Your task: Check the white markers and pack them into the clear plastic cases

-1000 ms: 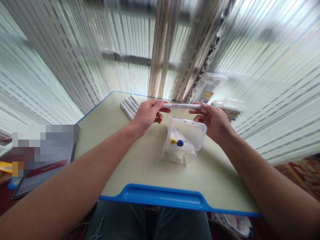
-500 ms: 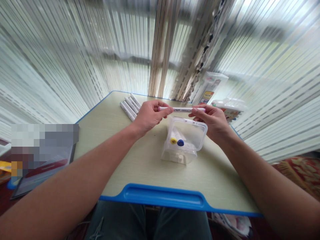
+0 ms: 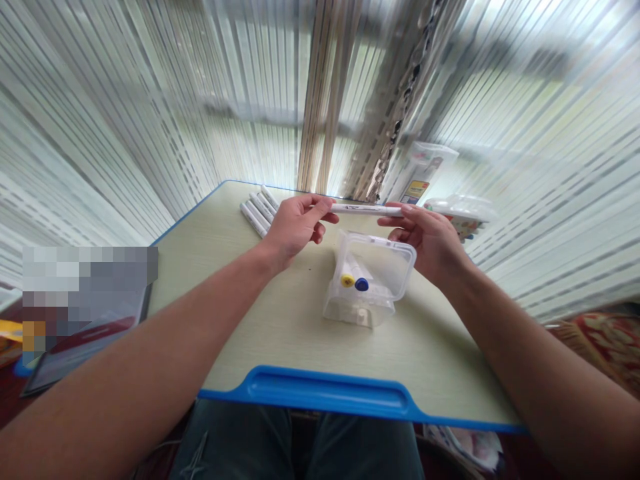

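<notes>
A white marker pen (image 3: pixel 367 209) is held level above the table, its printed barrel facing me. My left hand (image 3: pixel 305 223) pinches one end between thumb and fingers. At the other end, the fingers and thumb of my right hand (image 3: pixel 425 233) close on the marker. Just below it stands a clear plastic box (image 3: pixel 360 310) with its lid (image 3: pixel 395 267) raised. Inside lie two markers, one with a yellow end (image 3: pixel 347 281) and one with a blue end (image 3: pixel 361 285). Several white markers (image 3: pixel 257 210) lie side by side behind my left hand, partly hidden by it.
The table (image 3: pixel 270 327) has a blue rim and a blue pen tray (image 3: pixel 327 392) at its front edge. At the back right stand a tall clear package (image 3: pixel 425 170) and a clear case (image 3: pixel 467 213). Strip curtains (image 3: pixel 250 100) hang behind the table.
Both hands and the marker have risen slightly. The marker's barrel has turned, so different print faces me, and the fingers have shifted towards its ends. The box and the other markers stay put.
</notes>
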### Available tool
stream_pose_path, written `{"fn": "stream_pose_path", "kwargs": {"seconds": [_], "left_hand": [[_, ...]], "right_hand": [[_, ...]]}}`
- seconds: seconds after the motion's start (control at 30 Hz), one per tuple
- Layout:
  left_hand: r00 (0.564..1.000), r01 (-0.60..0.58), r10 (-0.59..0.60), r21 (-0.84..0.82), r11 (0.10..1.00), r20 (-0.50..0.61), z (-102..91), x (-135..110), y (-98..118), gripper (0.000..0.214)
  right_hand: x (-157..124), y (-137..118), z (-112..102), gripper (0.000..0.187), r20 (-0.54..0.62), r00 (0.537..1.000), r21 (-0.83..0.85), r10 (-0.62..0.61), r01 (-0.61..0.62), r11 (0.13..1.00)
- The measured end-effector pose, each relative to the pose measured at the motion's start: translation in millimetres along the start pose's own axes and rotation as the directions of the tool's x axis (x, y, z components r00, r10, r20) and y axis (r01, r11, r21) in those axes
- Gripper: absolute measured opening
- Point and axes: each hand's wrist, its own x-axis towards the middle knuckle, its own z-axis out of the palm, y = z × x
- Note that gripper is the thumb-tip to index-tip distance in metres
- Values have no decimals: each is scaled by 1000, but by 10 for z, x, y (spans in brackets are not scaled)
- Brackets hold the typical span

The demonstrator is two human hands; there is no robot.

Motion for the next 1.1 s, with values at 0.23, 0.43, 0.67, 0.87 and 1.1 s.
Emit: {"fn": "stream_pose_path", "kwargs": {"seconds": [0.23,0.43,0.67,0.87,1.1], "left_hand": [[998,58,-58,-18,998,-8,-4,-5,10,24],[1000,14,-14,24,1000,-2,0,-7,10,18],[994,-90,81,151,984,68,5,-21,-22,26],[993,-101,89,174,980,75,-3,-12,-37,32],[999,-42,41,57,997,25,1,7,-28,34]], "right_hand": [[17,-13,-5,19,-26,997,46,67,-65,997],[-7,-9,24,12,-38,999,-6,12,-12,1000],[11,82,-19,28,18,996,-116,-90,91,989],[15,73,-25,28,14,998,-84,-62,63,994],[5,6,-12,21,9,1000,3,-12,12,1000]]}}
